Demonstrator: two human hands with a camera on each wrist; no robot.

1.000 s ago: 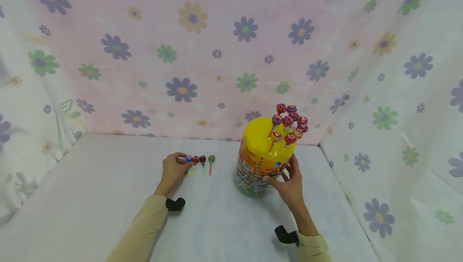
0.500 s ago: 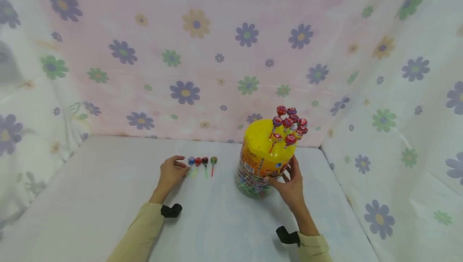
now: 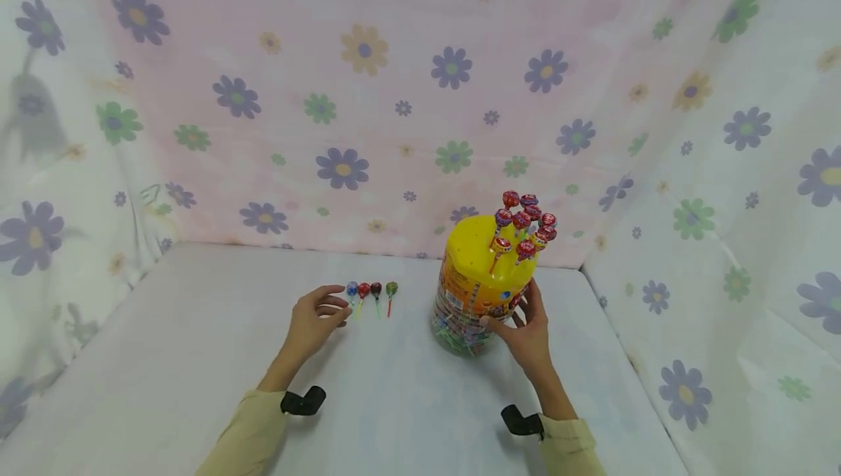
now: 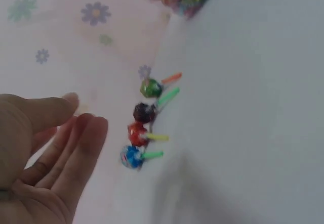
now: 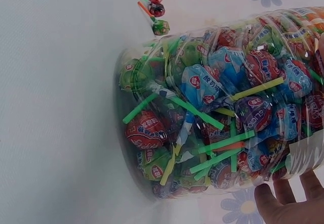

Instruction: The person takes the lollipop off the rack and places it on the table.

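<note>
My left hand (image 3: 310, 324) hovers just left of a row of lollipops on the white table, its fingers loosely bent and nothing between them. The row runs from a blue lollipop (image 4: 132, 157) through a red lollipop (image 4: 137, 134) and a dark lollipop (image 4: 145, 113) to a green lollipop (image 4: 151, 88). With my right hand (image 3: 528, 337) I grip the side of a big clear jar (image 5: 212, 107), thumb at the front and fingers round the far right side. Wrapped lollipops fill its lower part. Several red and purple lollipops (image 3: 522, 221) stand upright in its yellow lid (image 3: 466, 246).
The white table (image 3: 394, 403) ends at a pink flowered cloth (image 3: 394, 169) behind, with flowered cloth (image 3: 723, 242) on the right too. A black wrist mount (image 3: 304, 401) sits on each forearm.
My left hand has drawn back from the blue lollipop, which now lies in full view at the row's left end. The right hand stays on the jar; the head view has shifted slightly.
</note>
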